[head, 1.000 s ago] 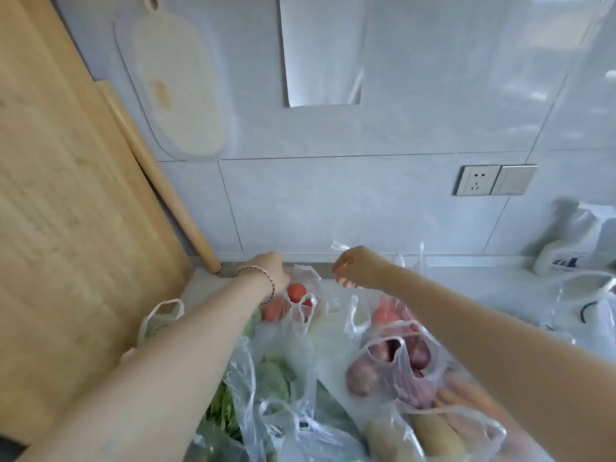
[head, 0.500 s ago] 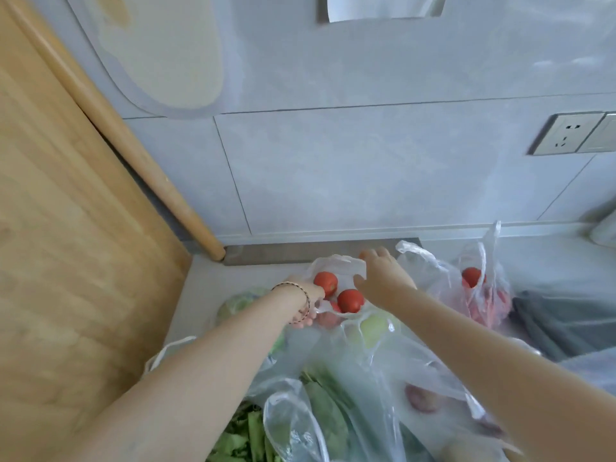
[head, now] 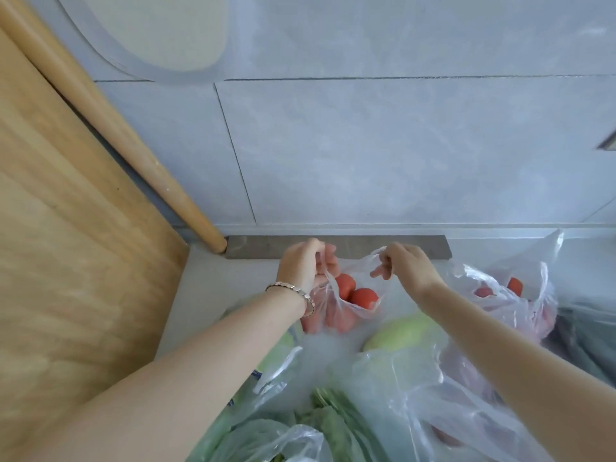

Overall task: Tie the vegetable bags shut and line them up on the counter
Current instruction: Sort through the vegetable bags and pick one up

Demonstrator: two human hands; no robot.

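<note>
A clear plastic bag of red tomatoes point(head: 346, 306) sits near the back of the pale counter point(head: 213, 288). My left hand point(head: 305, 266) pinches its left handle and my right hand point(head: 405, 266) pinches its right handle, holding the mouth apart. The tomatoes show through the opening between my hands. Nearer me lie other clear bags: one with a pale green round vegetable point(head: 405, 333), one with leafy greens point(head: 336, 425), and at the right a second bag with red produce point(head: 510, 295).
A large wooden board point(head: 66, 261) and a wooden rolling pin point(head: 133, 145) lean against the grey tiled wall at the left. A grey strip point(head: 336, 246) runs along the wall's foot. Dark green vegetables in plastic point(head: 586, 331) lie at the far right.
Both hands have taken hold of the tomato bag's handles and drawn them up and apart. The camera has tilted down and closer to the counter.
</note>
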